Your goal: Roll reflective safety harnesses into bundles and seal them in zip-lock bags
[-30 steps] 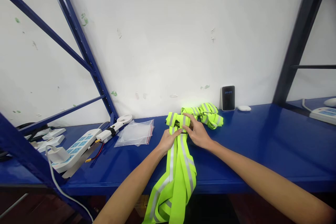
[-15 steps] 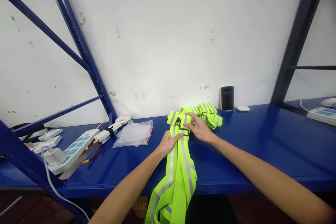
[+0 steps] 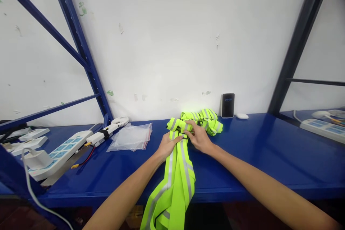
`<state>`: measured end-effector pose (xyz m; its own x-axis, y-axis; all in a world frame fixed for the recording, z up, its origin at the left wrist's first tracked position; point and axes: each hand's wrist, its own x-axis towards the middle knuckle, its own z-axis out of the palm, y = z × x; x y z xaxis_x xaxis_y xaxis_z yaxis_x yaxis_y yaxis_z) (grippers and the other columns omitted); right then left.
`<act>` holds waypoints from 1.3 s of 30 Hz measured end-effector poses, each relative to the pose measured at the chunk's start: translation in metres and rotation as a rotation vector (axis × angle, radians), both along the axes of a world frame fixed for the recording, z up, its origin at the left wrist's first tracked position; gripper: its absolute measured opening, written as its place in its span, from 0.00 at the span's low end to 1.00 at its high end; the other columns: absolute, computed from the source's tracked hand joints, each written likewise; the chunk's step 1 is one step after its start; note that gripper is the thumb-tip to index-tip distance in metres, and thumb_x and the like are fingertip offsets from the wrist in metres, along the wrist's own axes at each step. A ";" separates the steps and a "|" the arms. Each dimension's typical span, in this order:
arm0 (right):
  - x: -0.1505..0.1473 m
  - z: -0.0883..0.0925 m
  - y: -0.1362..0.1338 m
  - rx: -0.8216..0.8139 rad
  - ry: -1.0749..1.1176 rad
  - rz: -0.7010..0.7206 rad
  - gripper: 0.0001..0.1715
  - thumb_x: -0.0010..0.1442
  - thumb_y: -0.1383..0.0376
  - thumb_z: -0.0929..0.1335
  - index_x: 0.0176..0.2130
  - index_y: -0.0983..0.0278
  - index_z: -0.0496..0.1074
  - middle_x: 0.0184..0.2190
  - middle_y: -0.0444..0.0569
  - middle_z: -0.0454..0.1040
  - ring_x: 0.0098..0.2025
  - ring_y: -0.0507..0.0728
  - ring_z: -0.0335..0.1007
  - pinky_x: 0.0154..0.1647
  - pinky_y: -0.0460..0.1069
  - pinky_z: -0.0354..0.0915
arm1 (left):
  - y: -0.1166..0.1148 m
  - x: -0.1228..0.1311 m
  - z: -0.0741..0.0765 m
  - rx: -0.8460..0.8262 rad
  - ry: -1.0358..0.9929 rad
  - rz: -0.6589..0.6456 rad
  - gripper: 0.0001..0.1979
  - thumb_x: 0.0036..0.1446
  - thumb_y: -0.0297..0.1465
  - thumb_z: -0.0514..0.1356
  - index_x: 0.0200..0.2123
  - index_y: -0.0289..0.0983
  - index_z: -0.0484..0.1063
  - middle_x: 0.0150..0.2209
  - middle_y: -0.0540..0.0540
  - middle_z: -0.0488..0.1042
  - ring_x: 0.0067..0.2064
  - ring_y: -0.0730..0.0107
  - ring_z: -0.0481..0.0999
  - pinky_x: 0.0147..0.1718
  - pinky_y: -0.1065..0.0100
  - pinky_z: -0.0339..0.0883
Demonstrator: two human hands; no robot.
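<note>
A neon-yellow reflective vest [image 3: 178,172] with grey stripes lies across the blue shelf [image 3: 258,158] and hangs over its front edge. My left hand [image 3: 168,145] grips the straps near the vest's upper end, fingers curled. My right hand [image 3: 198,138] pinches the same straps just to the right, at a dark buckle between the two hands. A second bundle of neon-yellow reflective vest [image 3: 208,120] lies right behind my right hand, by the wall.
Clear zip bags [image 3: 130,140] lie left of the vests. Further left are a small white fan [image 3: 107,133], a white power strip [image 3: 58,152] and plugs. A dark small clock [image 3: 228,105] and a white puck [image 3: 242,116] stand by the wall. Blue rack posts rise left and right.
The view has drifted, so everything sits a little further left and lower. My right hand has pulled back slightly toward the buckle; both hands stay on the straps.
</note>
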<state>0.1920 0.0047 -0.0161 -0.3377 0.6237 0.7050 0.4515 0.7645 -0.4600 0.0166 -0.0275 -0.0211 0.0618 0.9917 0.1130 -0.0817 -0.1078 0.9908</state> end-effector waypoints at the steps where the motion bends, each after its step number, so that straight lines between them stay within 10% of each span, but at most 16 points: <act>1: 0.000 -0.003 0.001 0.076 -0.037 0.019 0.20 0.64 0.65 0.62 0.55 0.62 0.63 0.39 0.53 0.76 0.37 0.61 0.75 0.39 0.55 0.71 | -0.001 -0.001 0.000 -0.031 -0.023 -0.016 0.21 0.42 0.37 0.71 0.39 0.32 0.75 0.33 0.44 0.79 0.32 0.64 0.77 0.33 0.67 0.69; 7: -0.001 -0.008 -0.001 0.209 -0.099 0.193 0.18 0.66 0.68 0.59 0.53 0.60 0.67 0.50 0.55 0.73 0.54 0.61 0.70 0.52 0.58 0.69 | -0.008 -0.003 0.004 -0.169 -0.346 -0.235 0.25 0.45 0.40 0.70 0.44 0.31 0.74 0.37 0.38 0.79 0.37 0.56 0.79 0.39 0.60 0.72; 15: -0.004 0.009 -0.022 -0.208 0.185 0.260 0.09 0.61 0.59 0.67 0.39 0.60 0.72 0.58 0.52 0.66 0.61 0.63 0.61 0.60 0.59 0.59 | -0.008 -0.001 0.007 -0.149 -0.373 -0.140 0.20 0.51 0.38 0.66 0.43 0.30 0.73 0.35 0.37 0.79 0.34 0.56 0.80 0.38 0.58 0.73; 26: -0.018 0.019 -0.031 -0.755 0.630 0.300 0.38 0.47 0.63 0.73 0.57 0.62 0.62 0.51 0.52 0.74 0.53 0.62 0.70 0.53 0.56 0.67 | -0.013 -0.014 0.012 -0.048 -0.366 -0.284 0.24 0.52 0.43 0.66 0.46 0.32 0.73 0.42 0.36 0.78 0.40 0.55 0.79 0.45 0.57 0.70; 39: -0.015 0.009 -0.016 -0.655 0.716 0.320 0.34 0.43 0.65 0.76 0.50 0.61 0.69 0.52 0.53 0.73 0.50 0.62 0.73 0.52 0.57 0.69 | 0.001 -0.016 0.005 0.070 -0.284 -0.099 0.29 0.41 0.40 0.72 0.45 0.32 0.73 0.43 0.38 0.79 0.43 0.55 0.78 0.44 0.59 0.70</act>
<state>0.1774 -0.0111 -0.0072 -0.1894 0.9138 0.3593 -0.2750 0.3019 -0.9128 0.0003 -0.0270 -0.0157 0.1135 0.9716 0.2077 -0.3680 -0.1530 0.9172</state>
